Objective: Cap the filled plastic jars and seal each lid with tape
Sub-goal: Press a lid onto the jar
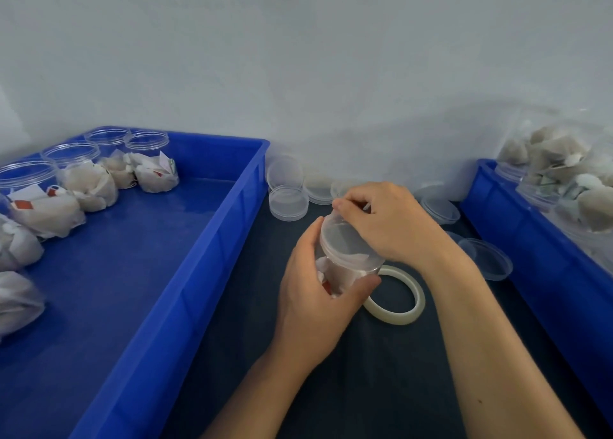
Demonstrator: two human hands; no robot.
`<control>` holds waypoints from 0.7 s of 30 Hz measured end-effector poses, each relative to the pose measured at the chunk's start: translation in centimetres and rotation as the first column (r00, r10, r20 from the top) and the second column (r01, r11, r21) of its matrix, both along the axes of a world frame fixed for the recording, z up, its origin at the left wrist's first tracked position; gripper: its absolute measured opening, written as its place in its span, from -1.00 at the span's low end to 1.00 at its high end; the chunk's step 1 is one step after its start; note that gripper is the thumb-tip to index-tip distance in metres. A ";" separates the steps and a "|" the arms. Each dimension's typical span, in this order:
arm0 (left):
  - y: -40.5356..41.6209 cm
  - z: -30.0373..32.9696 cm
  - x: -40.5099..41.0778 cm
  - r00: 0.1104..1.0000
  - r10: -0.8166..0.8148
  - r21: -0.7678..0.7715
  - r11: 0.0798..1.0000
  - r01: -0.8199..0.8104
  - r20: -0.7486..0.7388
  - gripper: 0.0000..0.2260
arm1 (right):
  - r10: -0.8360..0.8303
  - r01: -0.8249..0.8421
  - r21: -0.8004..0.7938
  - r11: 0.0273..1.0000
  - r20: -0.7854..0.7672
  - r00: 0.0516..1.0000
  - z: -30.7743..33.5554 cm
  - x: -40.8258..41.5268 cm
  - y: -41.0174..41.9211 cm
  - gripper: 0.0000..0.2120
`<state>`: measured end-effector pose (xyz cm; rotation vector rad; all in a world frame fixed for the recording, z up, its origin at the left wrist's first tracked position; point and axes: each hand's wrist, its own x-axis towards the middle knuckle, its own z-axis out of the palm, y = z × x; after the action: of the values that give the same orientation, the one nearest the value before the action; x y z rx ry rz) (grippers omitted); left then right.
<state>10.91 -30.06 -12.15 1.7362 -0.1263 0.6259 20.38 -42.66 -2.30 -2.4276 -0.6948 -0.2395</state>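
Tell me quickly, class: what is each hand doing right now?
Left hand: grips the body of the filled jar.
Right hand: fingers curled on the jar's lid; roll of tape lies untouched on the table.

The left hand (318,292) grips a clear, filled plastic jar (345,273) above the dark tabletop (381,372); the right hand (391,223) holds its translucent round lid (345,239).
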 end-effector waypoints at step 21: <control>0.7 -0.1 0.0 0.998 -0.048 -0.103 0.994 0.043 -0.047 -0.20 | -0.017 0.040 0.146 0.989 -0.158 0.987 -0.7 0.6 0.2 -0.69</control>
<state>10.92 -29.32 -12.27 1.6448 -0.0972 0.5464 20.97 -42.49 -3.00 -2.2862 -0.5532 -0.1067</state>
